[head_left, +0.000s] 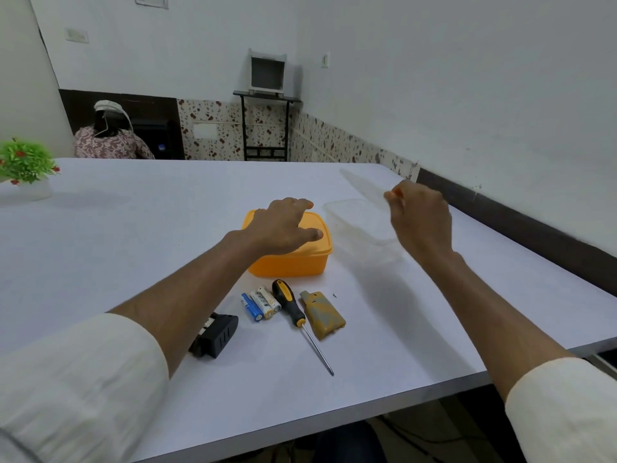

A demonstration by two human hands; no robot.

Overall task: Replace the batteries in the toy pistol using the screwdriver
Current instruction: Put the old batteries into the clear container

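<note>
Batteries [261,305] cylindrical, left hand [283,227] spread on orange box [290,262]; right hand [420,215] pinching clear lid [364,187]

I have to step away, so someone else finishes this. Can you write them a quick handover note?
Left hand rests open on the orange box. Right hand pinches the clear lid, lifted above the clear container.
Near edge of table: three batteries, screwdriver, yellow battery cover, black part partly hidden under the left forearm.
Done: cover appears off.
Left: the pistol itself isn't in view; find it, fit batteries, screw cover on.
</note>
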